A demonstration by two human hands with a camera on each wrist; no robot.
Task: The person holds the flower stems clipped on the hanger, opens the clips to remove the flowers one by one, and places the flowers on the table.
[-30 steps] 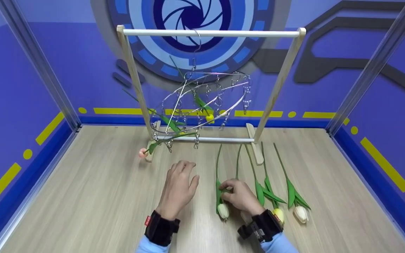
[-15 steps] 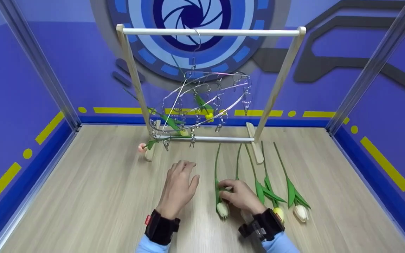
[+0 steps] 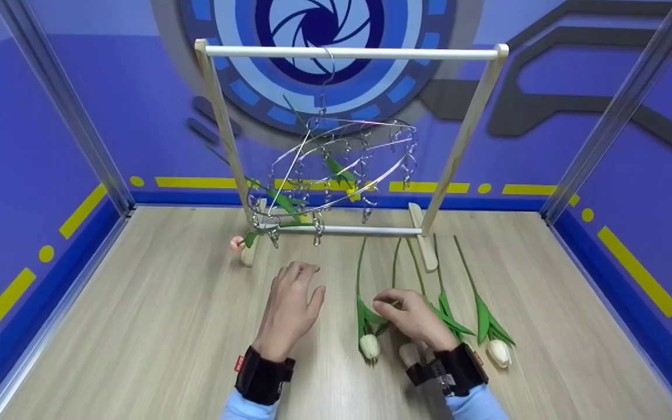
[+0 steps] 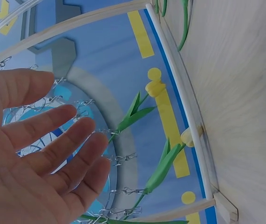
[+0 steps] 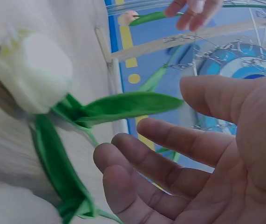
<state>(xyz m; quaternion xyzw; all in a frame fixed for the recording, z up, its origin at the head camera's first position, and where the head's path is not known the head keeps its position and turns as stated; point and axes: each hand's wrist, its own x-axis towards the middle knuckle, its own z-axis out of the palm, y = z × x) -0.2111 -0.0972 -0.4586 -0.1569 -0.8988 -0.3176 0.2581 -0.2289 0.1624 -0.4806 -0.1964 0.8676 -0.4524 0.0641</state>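
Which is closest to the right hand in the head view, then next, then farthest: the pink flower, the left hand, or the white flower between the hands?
1. White flower, just left of the right hand.
2. Left hand, farther left.
3. Pink flower, beyond it, farthest left.

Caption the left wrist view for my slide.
Left hand in front of a wire clip hanger with two yellow tulips.

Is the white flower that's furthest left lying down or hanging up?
Lying down. In the head view, the white tulip rests on the table, its bloom toward the person and its stem stretched back along the wood.
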